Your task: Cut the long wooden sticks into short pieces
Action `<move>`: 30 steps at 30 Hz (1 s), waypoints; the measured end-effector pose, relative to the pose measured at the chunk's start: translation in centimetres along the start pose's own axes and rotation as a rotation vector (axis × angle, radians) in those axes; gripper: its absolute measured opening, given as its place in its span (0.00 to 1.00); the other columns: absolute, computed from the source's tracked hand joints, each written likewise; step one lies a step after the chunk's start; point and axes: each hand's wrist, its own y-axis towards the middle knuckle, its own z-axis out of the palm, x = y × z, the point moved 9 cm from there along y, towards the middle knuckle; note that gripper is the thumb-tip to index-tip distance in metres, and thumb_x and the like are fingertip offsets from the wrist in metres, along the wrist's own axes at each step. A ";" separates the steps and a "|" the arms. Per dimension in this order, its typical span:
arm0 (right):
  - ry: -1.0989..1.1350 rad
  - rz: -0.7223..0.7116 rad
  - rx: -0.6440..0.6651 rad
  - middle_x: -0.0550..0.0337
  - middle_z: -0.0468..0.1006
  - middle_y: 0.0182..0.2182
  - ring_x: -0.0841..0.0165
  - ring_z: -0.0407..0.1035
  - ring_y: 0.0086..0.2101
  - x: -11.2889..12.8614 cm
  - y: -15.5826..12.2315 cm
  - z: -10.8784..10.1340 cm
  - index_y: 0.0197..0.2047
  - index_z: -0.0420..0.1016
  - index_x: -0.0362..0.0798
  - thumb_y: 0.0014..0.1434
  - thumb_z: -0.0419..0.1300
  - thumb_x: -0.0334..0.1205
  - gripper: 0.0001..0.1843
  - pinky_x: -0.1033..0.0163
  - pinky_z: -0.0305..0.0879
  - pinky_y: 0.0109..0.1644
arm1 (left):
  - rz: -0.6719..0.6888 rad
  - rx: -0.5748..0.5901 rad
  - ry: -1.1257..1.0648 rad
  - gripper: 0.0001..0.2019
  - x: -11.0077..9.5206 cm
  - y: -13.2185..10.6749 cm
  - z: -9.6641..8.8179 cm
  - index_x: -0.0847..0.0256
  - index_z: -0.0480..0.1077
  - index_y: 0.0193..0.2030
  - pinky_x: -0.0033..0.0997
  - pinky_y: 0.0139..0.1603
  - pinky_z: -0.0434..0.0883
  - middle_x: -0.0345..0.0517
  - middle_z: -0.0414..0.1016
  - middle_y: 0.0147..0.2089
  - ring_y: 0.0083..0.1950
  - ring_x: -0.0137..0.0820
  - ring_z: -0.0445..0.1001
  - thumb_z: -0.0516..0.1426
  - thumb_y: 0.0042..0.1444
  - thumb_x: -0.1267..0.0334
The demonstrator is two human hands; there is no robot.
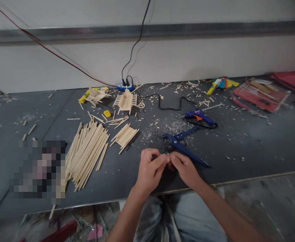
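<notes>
My left hand (151, 168) and my right hand (184, 168) meet fingertip to fingertip above the table's front edge. Both are closed in a pinch, and whatever lies between the fingers is too small and hidden to name. Just beyond my right hand lies a blue cutter (181, 144) with its handles spread. A blue glue gun (200, 117) with an orange trigger rests behind it. To the left of my left hand are a small flat frame of wooden sticks (125, 136) and a big pile of wooden sticks (89, 154).
Two small stick-built chairs (126, 101) (97, 95) stand at the back near a blue power socket (124, 87). A black cord (171, 109) snakes across the table. Stick scraps and shavings (174, 124) litter the middle. Red packets (261, 95) lie far right; a blurred-out object (41, 168) lies left.
</notes>
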 end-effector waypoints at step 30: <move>0.371 0.210 0.177 0.65 0.64 0.23 0.76 0.58 0.24 -1.5 0.8 0.3 0.29 0.67 0.46 0.54 0.58 0.45 0.11 0.68 0.55 0.30 | 0.151 0.095 -0.170 0.10 -1.3 0.1 1.5 0.60 0.70 0.43 0.33 0.45 0.70 0.48 0.74 0.39 0.42 0.30 0.70 0.52 0.56 0.70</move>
